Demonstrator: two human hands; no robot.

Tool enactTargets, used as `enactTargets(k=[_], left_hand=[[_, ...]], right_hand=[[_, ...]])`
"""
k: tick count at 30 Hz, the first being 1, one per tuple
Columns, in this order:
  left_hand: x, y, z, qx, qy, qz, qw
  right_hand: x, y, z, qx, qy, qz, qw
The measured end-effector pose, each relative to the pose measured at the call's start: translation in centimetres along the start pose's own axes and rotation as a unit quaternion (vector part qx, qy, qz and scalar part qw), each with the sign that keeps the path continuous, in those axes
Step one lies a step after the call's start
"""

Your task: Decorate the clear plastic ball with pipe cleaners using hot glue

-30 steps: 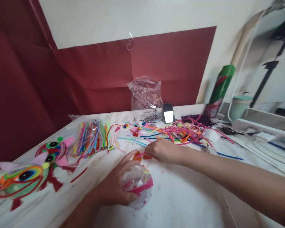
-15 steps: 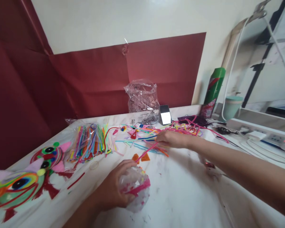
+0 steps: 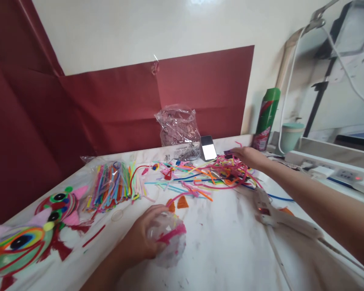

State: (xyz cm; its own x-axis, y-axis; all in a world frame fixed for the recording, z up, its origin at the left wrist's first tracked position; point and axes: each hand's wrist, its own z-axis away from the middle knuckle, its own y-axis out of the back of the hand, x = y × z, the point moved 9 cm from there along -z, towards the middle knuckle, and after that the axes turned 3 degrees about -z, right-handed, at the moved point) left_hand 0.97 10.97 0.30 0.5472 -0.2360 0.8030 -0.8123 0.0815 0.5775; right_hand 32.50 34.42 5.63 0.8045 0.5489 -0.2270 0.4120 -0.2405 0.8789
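My left hand [image 3: 141,237] is wrapped round a clear plastic ball [image 3: 169,242] with pink pipe cleaner on it, low on the white table [image 3: 224,258]. My right hand [image 3: 246,154] reaches far across to the back right, over a loose heap of pink and mixed pipe cleaners [image 3: 221,174]. Its fingers lie on dark purple pipe cleaners [image 3: 230,153]; whether they grip any is hidden. Two orange felt pieces [image 3: 177,203] lie just beyond the ball.
A white glue gun [image 3: 276,214] lies right of centre with its cord. A bag of coloured pipe cleaners [image 3: 112,186], two pipe-cleaner fish [image 3: 27,232], a clear bag [image 3: 178,127], a phone [image 3: 208,148], a green spray can [image 3: 265,119], a cup [image 3: 291,136] and a power strip [image 3: 336,173] surround the work area.
My right hand left the pink pipe cleaner near the ball and moved away to the back right of the heap. The glue gun came into view. My left hand kept the ball.
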Motion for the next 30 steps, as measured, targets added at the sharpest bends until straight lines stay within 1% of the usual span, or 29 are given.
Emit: enactTargets(k=[2,4,6,8,10,11,12,14,16,19,20,21,22,23,25,27,28,30], left_hand=[[-0.4,0.0,-0.2,-0.003,0.017,0.017,1.0],[-1.0,-0.1,-0.2,-0.016,0.03,0.039,0.999],[-1.5,-0.3,-0.2,-0.025,0.032,0.065,0.997],[-1.9,-0.4,-0.2,-0.03,0.032,0.085,0.995],[-2.1,-0.4,-0.1,-0.032,0.033,0.095,0.994],[-2.1,-0.4,-0.1,-0.03,0.033,0.099,0.994],[-2.2,-0.4,-0.1,-0.029,0.032,0.102,0.994],[-2.1,-0.3,-0.1,-0.028,0.03,0.103,0.994],[-2.0,-0.3,-0.1,-0.024,0.02,0.089,0.996],[-1.6,-0.2,-0.1,0.001,-0.003,0.047,0.999],[-1.5,-0.2,-0.1,0.009,-0.008,0.035,0.999],[-1.5,-0.2,-0.1,0.016,-0.012,0.027,0.999],[-1.4,-0.2,0.0,0.02,-0.014,0.02,1.0],[-1.3,-0.3,0.0,0.02,-0.016,0.015,1.0],[-1.0,-0.4,0.1,0.016,-0.017,0.008,1.0],[-0.8,-0.5,0.2,0.012,-0.02,0.008,1.0],[-0.6,-0.6,0.3,0.011,-0.024,0.012,1.0],[-0.3,-0.6,0.4,0.01,-0.036,0.017,0.999]], right_hand=[[-1.7,0.0,0.1,0.016,-0.003,-0.036,0.999],[-5.3,-0.8,0.4,0.007,0.027,-0.084,0.996],[-10.0,-2.5,1.3,-0.034,0.081,-0.136,0.987],[-14.8,-4.3,2.7,-0.078,0.143,-0.182,0.97],[-18.5,-6.0,4.1,-0.118,0.197,-0.216,0.949],[-19.6,-6.6,4.6,-0.133,0.216,-0.226,0.941],[-20.2,-7.1,4.9,-0.143,0.23,-0.233,0.934],[-19.8,-7.3,4.7,-0.147,0.247,-0.237,0.928],[-18.0,-6.6,3.7,-0.132,0.255,-0.232,0.929],[-15.3,-5.0,2.2,-0.096,0.256,-0.212,0.938],[-15.0,-4.6,1.9,-0.084,0.255,-0.206,0.941],[-15.3,-4.2,1.9,-0.071,0.255,-0.202,0.943],[-16.1,-4.0,2.2,-0.061,0.258,-0.201,0.943],[-17.4,-3.9,2.7,-0.052,0.265,-0.203,0.941],[-21.2,-4.2,4.1,-0.048,0.286,-0.213,0.933],[-25.1,-5.0,5.6,-0.066,0.312,-0.226,0.92],[-26.6,-5.5,6.1,-0.079,0.318,-0.233,0.916],[-28.3,-6.5,6.4,-0.1,0.317,-0.242,0.911]])
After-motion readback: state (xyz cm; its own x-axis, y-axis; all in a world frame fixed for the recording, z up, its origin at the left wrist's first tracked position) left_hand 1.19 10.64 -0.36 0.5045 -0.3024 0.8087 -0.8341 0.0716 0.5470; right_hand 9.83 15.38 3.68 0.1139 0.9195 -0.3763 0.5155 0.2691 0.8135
